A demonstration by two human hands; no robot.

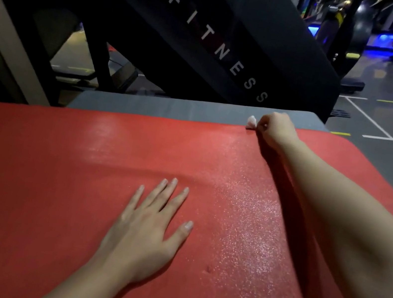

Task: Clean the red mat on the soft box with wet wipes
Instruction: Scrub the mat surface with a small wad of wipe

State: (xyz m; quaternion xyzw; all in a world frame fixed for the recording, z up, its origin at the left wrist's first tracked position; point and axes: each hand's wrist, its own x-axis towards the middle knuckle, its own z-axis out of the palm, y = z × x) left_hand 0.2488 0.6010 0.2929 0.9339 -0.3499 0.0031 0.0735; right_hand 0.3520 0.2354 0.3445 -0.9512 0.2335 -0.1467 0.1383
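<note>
Your right hand (276, 130) hides most of the wipe (251, 121). Only a white tuft pokes out at its left, and you cannot see how the fingers lie around it. The mat (81, 168) runs off the left, bottom and right edges. It covers the box (171, 107) except for a grey strip at the far side. The machines (344, 17) at top right are dark and blurred.

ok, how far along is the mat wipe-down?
Done: a glistening wet strip runs down the red mat right of centre. In hand: the right hand grips the wet wipe at the mat's far edge; the left hand rests flat on the mat. Left: the matte stretch left of that hand looks unwiped.
</note>
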